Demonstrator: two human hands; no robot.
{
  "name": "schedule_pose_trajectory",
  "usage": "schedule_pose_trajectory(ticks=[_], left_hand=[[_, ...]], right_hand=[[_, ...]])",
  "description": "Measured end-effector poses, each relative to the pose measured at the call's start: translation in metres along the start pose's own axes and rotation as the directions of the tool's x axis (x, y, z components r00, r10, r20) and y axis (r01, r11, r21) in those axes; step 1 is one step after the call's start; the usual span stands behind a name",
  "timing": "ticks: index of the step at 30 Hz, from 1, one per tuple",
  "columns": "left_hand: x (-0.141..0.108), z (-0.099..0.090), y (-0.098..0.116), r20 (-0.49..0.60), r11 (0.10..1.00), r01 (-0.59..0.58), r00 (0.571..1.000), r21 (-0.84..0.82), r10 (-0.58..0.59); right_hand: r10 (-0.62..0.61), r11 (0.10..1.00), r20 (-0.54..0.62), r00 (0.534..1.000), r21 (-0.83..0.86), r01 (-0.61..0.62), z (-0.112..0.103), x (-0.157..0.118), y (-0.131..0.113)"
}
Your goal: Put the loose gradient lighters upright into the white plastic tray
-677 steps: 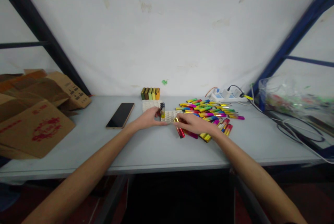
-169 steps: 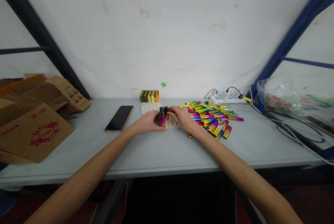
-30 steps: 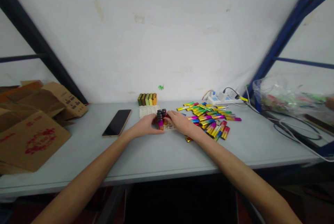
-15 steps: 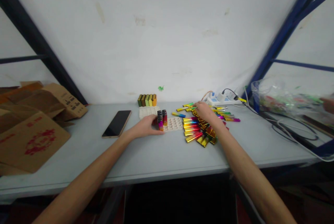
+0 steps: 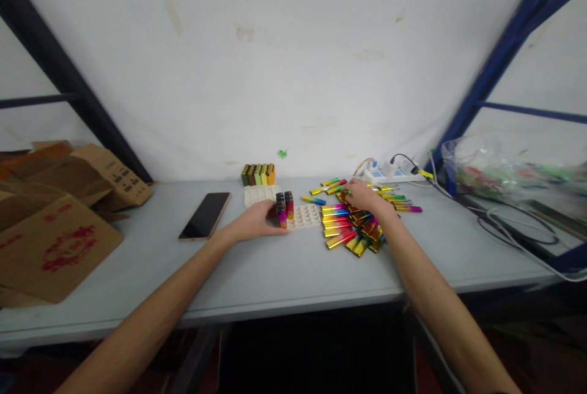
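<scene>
Right now the left hand (image 5: 257, 221) curves in a half-open C beside a short stand of upright lighters (image 5: 281, 216), thumb in front and fingers behind; it seems to touch them, though whether it truly grips or only steadies them I cannot tell. The right hand (image 5: 360, 194) is bent low over a loose pile of lighters (image 5: 337, 224), fingers curled down among the shiny pieces; its fingertips are hidden, so I cannot say whether it has one pinched. The upright lighters, black tops up, stand in the left end of a white tray (image 5: 308, 215): one row nearest the left hand, and a second beside it that stops short of the tray's near edge. To their right the tray's round cups show unfilled, so the work looks to be in its early part, with most of the tray left to fill and plenty of lighters lying flat in the pile. A single yellow and blue lighter (image 5: 313, 200) lies just behind the tray. Farther back, a second white tray (image 5: 259, 197) sits in front of a neat block of yellow and green pieces (image 5: 258, 175) near the wall (image 5: 293, 63). Out to the left lie a phone (image 5: 205, 216) and a cardboard box (image 5: 59, 241); a power strip (image 5: 398, 172) sits behind the pile.
</scene>
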State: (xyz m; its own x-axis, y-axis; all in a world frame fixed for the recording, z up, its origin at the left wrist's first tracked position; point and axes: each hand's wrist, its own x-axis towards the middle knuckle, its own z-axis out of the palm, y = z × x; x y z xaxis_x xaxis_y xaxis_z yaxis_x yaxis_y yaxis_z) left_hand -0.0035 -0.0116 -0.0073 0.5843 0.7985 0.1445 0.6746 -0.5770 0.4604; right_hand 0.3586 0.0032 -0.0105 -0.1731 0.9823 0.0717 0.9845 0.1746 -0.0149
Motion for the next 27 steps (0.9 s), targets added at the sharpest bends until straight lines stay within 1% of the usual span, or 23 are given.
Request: schedule_pose_trajectory(ticks=[5, 10, 16, 21, 24, 27], left_hand=[[0.0, 0.0, 0.0, -0.007, 1.0, 0.004, 1.0, 0.011, -0.004], [0.0, 0.001, -0.002, 0.007, 1.0, -0.009, 1.0, 0.007, 0.009], [0.001, 0.002, -0.004, -0.001, 1.0, -0.021, 1.0, -0.01, 0.021], [0.001, 0.002, -0.003, -0.003, 1.0, -0.008, 1.0, -0.015, 0.008], [0.0, 0.001, -0.002, -0.012, 1.0, 0.001, 1.0, 0.0, -0.001], [0.0, 0.001, -0.002, -0.011, 1.0, 0.008, 1.0, 0.02, -0.007]], right_hand=[[0.026, 1.0, -0.005, 1.0, -0.014, -0.027, 0.003, 0.0, -0.003], [0.005, 1.0, 0.004, 1.0, -0.021, -0.005, 0.0, -0.001, -0.006], [0.003, 1.0, 0.009, 1.0, -0.025, -0.003, 0.0, 0.0, -0.006], [-0.031, 0.999, -0.022, 0.999, -0.025, 0.031, 0.0, -0.002, -0.008], [-0.052, 0.998, -0.064, 0.997, 0.033, 0.054, -0.005, -0.004, -0.013], [-0.045, 0.986, -0.139, 0.989, 0.15, 0.066, -0.012, -0.004, -0.02]])
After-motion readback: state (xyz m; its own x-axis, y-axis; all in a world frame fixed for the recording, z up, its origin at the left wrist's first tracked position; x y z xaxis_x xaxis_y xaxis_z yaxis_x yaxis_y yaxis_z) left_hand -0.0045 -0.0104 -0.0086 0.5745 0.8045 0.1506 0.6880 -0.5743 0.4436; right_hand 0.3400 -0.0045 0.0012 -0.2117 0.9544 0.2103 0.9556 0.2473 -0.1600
